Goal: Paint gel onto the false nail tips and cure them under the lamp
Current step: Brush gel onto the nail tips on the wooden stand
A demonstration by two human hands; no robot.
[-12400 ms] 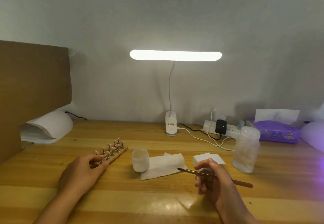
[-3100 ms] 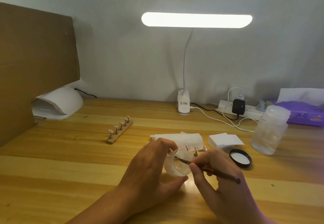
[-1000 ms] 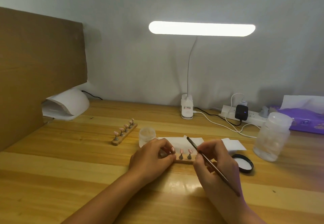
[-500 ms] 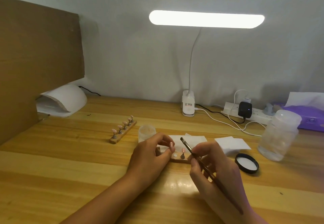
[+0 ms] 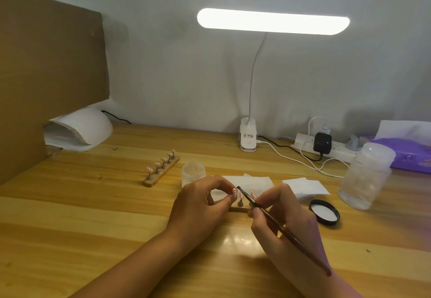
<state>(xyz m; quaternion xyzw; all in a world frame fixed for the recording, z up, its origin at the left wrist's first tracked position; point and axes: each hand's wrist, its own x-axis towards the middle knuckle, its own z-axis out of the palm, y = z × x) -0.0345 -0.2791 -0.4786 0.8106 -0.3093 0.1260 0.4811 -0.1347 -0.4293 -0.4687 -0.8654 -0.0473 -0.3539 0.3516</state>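
Observation:
My left hand (image 5: 200,206) pinches a pink nail tip (image 5: 234,191) on its small stand, lifted just above the near wooden holder (image 5: 239,209), which still carries tips on pegs (image 5: 241,198). My right hand (image 5: 283,223) grips a thin dark brush (image 5: 277,224); its bristle end sits beside the pinched tip. The open gel jar (image 5: 193,173) stands just behind my left hand. A second wooden holder (image 5: 162,171) with several pink tips lies to the left. The white curing lamp (image 5: 79,129) sits at the back left.
The jar's black lid (image 5: 324,211) lies right of my hands, near white paper wipes (image 5: 305,187) and a frosted plastic bottle (image 5: 366,178). A lit desk lamp (image 5: 248,138), power strip (image 5: 326,147), purple tissue box (image 5: 410,157) and brown cardboard panel (image 5: 46,76) line the back.
The jar was set down behind my left hand, which then took a tip stand from the near holder. The brush tip has come close to that pinched tip.

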